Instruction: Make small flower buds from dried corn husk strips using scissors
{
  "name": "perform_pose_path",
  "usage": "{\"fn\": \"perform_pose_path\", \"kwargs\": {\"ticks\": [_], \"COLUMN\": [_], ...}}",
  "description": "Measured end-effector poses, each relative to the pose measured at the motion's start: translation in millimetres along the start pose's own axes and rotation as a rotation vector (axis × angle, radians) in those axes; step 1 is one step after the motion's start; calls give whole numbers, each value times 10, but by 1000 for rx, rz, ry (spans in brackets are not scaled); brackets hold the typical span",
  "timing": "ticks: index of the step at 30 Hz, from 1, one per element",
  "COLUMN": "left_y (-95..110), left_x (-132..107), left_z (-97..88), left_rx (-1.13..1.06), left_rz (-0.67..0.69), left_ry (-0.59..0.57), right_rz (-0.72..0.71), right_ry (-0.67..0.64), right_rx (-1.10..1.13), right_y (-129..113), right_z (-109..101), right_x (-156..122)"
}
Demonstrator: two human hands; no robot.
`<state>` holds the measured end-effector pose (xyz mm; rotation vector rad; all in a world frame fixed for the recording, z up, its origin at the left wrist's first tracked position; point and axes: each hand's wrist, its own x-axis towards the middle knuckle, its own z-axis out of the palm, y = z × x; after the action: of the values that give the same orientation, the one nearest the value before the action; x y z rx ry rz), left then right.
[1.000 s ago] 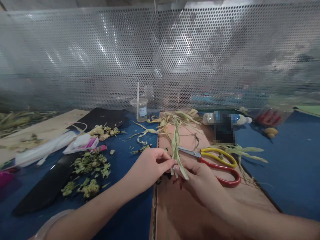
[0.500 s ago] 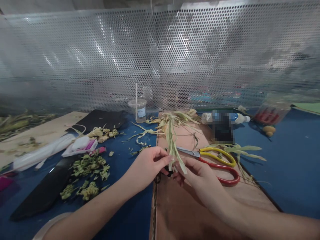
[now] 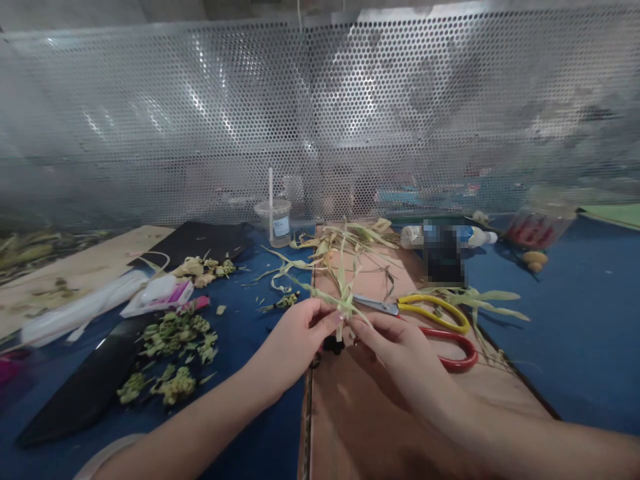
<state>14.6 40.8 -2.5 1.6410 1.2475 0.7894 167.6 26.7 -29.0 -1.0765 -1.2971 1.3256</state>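
Between my two hands is a bunch of pale green, dried leaf strips (image 3: pixel 343 288), held above the brown board (image 3: pixel 360 413). My left hand (image 3: pixel 307 333) pinches its lower end between thumb and forefinger. From the other side, my right hand (image 3: pixel 390 340) is closed on the strips with thumb and fingers. The strips fan upward and outward from the fingertips. Scissors (image 3: pixel 433 312) with one yellow and one red handle lie on the board just beyond my right hand, partly hidden by it. A small black object (image 3: pixel 333 345) sits below the fingertips.
Loose dried leaves (image 3: pixel 365 235) lie at the board's far end. Left on the blue surface are green plant trimmings (image 3: pixel 177 337), a long black object (image 3: pixel 85 393) and a white-and-purple packet (image 3: pixel 159 295). A plastic cup (image 3: pixel 273 223) and a bottle (image 3: pixel 473 237) stand or lie near the perforated metal screen (image 3: pixel 200 133).
The strips, upright and hanging over the fingers before, now spread sideways to left and right. My hands stay nearly in place, the fingers shifted slightly.
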Motion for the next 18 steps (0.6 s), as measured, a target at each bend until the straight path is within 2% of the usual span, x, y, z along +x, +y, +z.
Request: {"fn": "perform_pose_path", "kwargs": {"ticks": [5,8,18], "left_y": [-11,-17,-7], "left_x": [-16,-13,-29], "left_z": [44,56,76], "left_rx": [-64,-32,20], "left_rz": [4,13,33], "left_ry": [-15,10,113], "right_rz": [79,90,106], "right_ry": [22,41,24], "right_rx": [154,188,167], "right_y": [141,173,45], "right_z": [16,15,19], "right_x": [19,27,-1]}}
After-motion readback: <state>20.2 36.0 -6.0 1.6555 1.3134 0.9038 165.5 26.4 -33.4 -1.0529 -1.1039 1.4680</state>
